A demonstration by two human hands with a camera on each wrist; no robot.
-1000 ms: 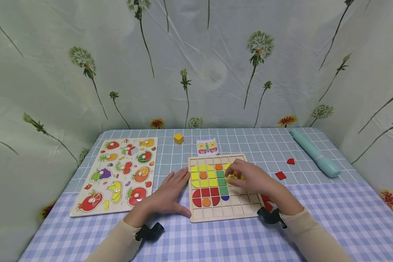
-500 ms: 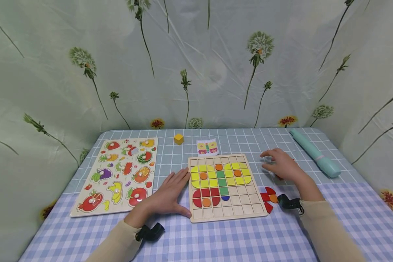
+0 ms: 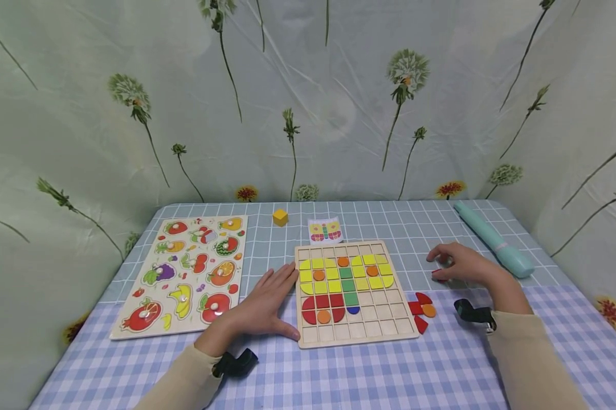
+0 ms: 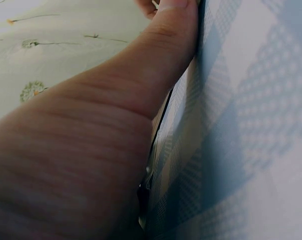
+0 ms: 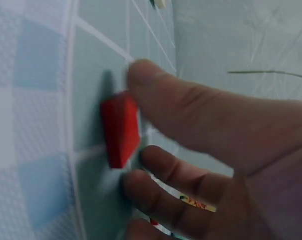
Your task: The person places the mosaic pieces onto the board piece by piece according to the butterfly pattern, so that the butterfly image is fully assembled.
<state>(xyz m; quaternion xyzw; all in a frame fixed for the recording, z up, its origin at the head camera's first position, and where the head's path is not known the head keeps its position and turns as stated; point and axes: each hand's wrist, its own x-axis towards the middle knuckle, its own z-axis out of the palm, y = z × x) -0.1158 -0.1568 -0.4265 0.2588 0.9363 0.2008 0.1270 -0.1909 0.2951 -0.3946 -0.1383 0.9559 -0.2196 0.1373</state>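
In the head view my left hand (image 3: 268,302) rests flat with spread fingers along the left edge of a wooden grid board (image 3: 374,330). Yellow, red, green, orange and blue tiles fill part of the grid. My right hand (image 3: 464,263) arches over a red square tile (image 3: 439,275) on the table right of the board. In the right wrist view the thumb (image 5: 186,107) is at the edge of this red tile (image 5: 119,132), while the fingers (image 5: 163,197) stand apart from it. The left wrist view shows mostly the wrist and thumb (image 4: 158,55) close to the cloth.
Several red pieces and an orange disc (image 3: 428,311) lie beside the board's right edge. A butterfly pattern card (image 3: 325,230) and yellow cube (image 3: 280,217) stand behind it. A fruit puzzle board (image 3: 179,273) lies left; a rolled teal item (image 3: 494,242) lies far right.
My right hand has left the board, moving right across the table and then down over the red square tile. My left hand has stayed in place.
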